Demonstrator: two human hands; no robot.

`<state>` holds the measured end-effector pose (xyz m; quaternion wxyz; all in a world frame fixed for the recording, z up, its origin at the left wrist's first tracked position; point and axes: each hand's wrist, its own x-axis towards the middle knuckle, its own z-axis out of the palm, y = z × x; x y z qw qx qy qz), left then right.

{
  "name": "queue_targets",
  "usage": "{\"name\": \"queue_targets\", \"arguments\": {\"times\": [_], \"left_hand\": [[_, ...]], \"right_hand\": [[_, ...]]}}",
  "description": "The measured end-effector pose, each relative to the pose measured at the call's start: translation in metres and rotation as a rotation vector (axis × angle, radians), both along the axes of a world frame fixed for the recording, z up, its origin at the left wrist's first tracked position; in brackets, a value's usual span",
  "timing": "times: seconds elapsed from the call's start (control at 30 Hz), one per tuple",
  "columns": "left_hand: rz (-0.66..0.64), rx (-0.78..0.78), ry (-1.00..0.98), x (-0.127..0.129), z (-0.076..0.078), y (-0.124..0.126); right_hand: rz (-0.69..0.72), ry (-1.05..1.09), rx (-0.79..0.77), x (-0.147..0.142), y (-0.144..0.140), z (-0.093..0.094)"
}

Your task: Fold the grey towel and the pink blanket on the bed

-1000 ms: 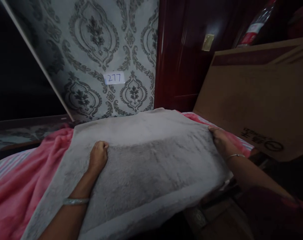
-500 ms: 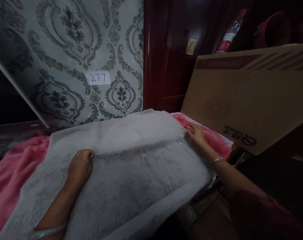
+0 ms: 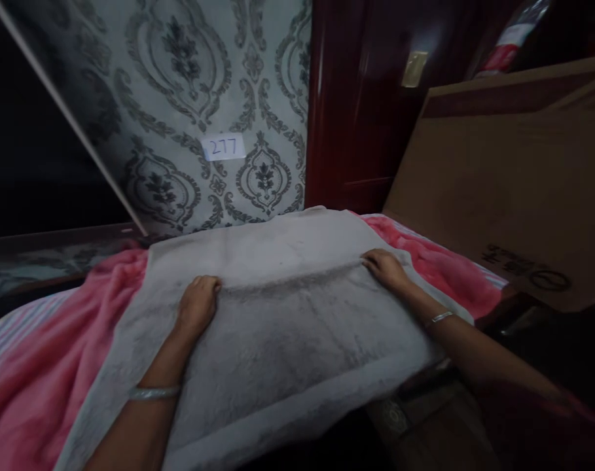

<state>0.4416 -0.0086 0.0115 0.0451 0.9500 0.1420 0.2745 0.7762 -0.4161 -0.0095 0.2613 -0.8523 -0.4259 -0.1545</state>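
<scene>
A grey plush blanket [image 3: 277, 347] is spread out in front of me, with a paler strip along its far side and a raised crease running across it. At the crease's left end, my left hand [image 3: 199, 304] is closed with the fabric in its fingers. Toward the other end, my right hand [image 3: 386, 269] pinches the same crease between thumb and fingers. The fingertips of both hands are partly hidden. A pink blanket [image 3: 76, 320] lies under the grey one and shows on both sides.
Patterned wallpaper [image 3: 258, 59] with a card [image 3: 223, 146] marked 277 rises behind. A dark red door [image 3: 351, 98] stands beside it. At the right are a large cardboard box [image 3: 503, 176] and a bottle [image 3: 510, 42]. A dark screen-like panel [image 3: 42, 144] is at left.
The view has swung left. My right hand has moved inward from the blanket's right edge onto the crease. My left hand stays at the crease's left end.
</scene>
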Motion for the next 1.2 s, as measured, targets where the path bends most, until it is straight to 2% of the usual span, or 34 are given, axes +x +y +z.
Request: {"name": "queue_targets", "arguments": {"times": [0.13,0.27,0.37,0.53,0.67,0.8,0.97,1.07,1.2], "left_hand": [[-0.056,0.037,0.136,-0.015,0.001,0.001],[0.006,-0.003,0.204,-0.032,0.001,0.005],[0.049,-0.03,0.205,-0.036,0.001,0.006],[0.07,-0.046,0.131,-0.036,0.006,0.005],[0.054,-0.057,0.046,-0.041,0.016,0.002],[0.005,-0.06,-0.06,-0.054,0.033,-0.006],[-0.013,0.01,-0.144,-0.077,0.05,-0.016],[-0.026,0.032,-0.063,-0.089,0.05,-0.018],[-0.055,0.019,0.124,-0.107,0.037,-0.011]], "right_hand": [[-0.04,0.041,0.055,-0.004,-0.003,0.005],[-0.073,0.067,0.059,-0.006,-0.002,0.006],[-0.116,0.07,0.042,-0.01,0.001,0.011],[-0.156,0.044,-0.007,-0.018,0.0,0.033],[-0.168,-0.002,0.013,-0.027,-0.008,0.051],[-0.181,-0.021,0.046,-0.041,-0.023,0.068],[-0.28,-0.079,0.078,-0.069,-0.049,0.087],[-0.288,-0.125,0.076,-0.084,-0.064,0.09],[-0.255,-0.153,0.039,-0.096,-0.077,0.085]]}}
